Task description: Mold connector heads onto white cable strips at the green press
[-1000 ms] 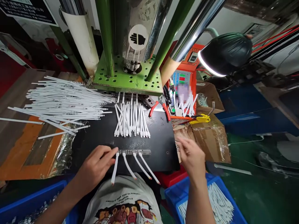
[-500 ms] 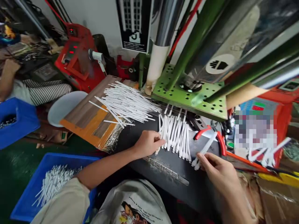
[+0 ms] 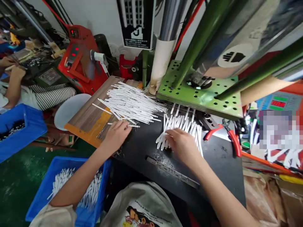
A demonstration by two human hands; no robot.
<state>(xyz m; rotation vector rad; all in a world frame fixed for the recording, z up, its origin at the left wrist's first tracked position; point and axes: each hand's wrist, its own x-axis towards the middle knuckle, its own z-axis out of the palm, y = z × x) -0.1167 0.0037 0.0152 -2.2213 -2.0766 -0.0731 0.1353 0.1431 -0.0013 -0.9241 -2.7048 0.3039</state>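
Observation:
My left hand [image 3: 118, 134] lies at the near edge of a large loose pile of thin white strips [image 3: 132, 102], palm down, fingers stretched out over the strip ends. Their tips are partly hidden, and no strip shows plainly in them. My right hand [image 3: 183, 145] is curled over a smaller group of white strips [image 3: 163, 140] with wider ends. Its fingers close on strips at the group's left side; the hand hides much of the rest. Just behind, a few white strips [image 3: 177, 109] stick out from under the green perforated press plate [image 3: 201, 97].
A slotted metal bar [image 3: 172, 171] lies near the black table's [image 3: 139, 148] front edge. Red-handled pliers [image 3: 234, 142] rest at right. A blue bin [image 3: 104, 189] of white pieces stands below left. Another person's arm [image 3: 15, 82] is at far left beside a blue bin [image 3: 35, 119].
My left hand has left the smaller group and moved left to the large pile. My right hand has come left onto the smaller group; the pale strips it held at right are gone from there.

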